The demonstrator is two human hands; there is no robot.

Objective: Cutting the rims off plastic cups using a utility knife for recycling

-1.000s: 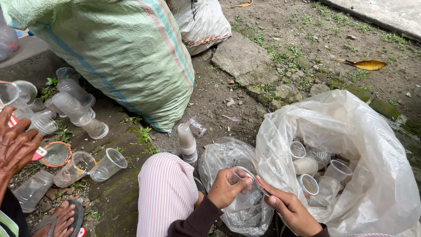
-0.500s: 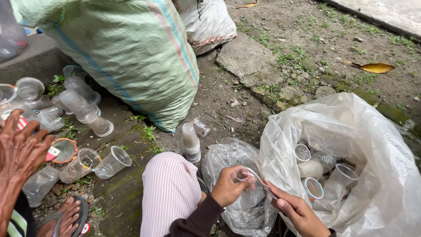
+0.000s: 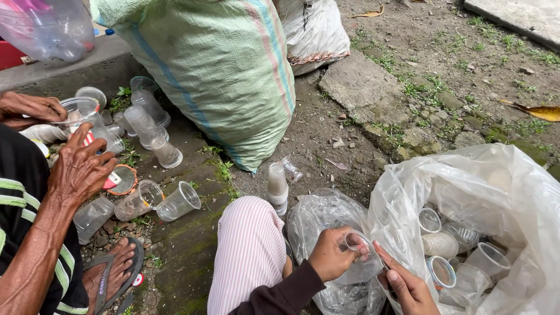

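My left hand grips a clear plastic cup by its rim, low in the view, beside my knee in striped pink trousers. My right hand holds the same cup from the right, its fingertips pressed against the cup's side. The cup hangs over a small crumpled clear bag. Just right of my hands a large clear plastic bag lies open, with several clear cups inside.
A co-worker sits at left; their hands work among several loose clear cups on the ground. A stack of cups stands by my knee. A full green woven sack and a white sack stand behind.
The co-worker's hands have risen to the cups at left and one now holds a cup. My hands keep hold of the same cup, turning it slightly.
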